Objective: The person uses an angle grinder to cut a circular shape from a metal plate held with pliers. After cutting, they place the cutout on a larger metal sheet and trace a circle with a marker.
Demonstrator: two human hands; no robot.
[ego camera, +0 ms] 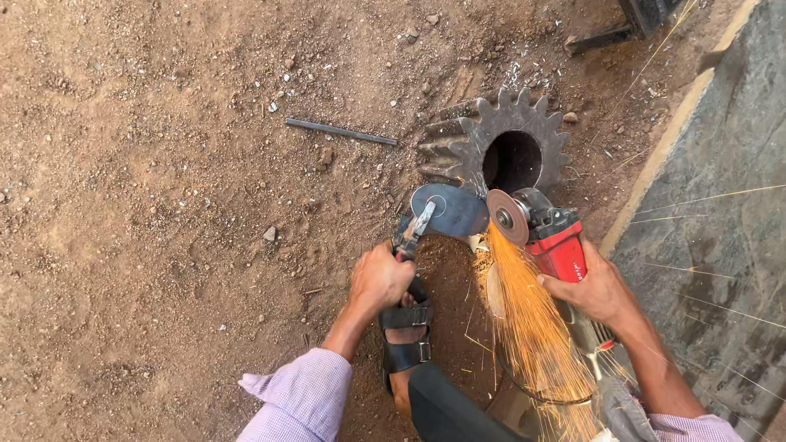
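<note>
A: What is gripped by the left hand [378, 278]?

B: A pair of steel pliers [412, 235] is clenched in it. A flat, round, grey-blue metal disc [452, 209] is pinched at its edge by the plier jaws, and the disc is held just in front of the big gear [491, 147], overlapping its lower rim.

A: How is that gear to be described?

B: It is a heavy, dark, rust-stained bevel gear with blunt triangular teeth and a round black bore, laid on loose brown dirt [164, 164] strewn with small stones.

A: And the right hand [596, 288]?

B: It is closed round the smooth red body of an angle grinder [557, 245], below and right of the gear. The thin, brownish grinding wheel [508, 217] is pressed against the right edge of the disc, and a dense fan of orange sparks [532, 327] is thrown downward from the contact.

A: What else is seen near the gear?

B: A slim, straight metal rod [341, 131] lies to its left on the dirt. A black strapped sandal [407, 336] is planted below it, and a mottled grey stone slab [720, 229] with a pale edge lies to its right.
</note>
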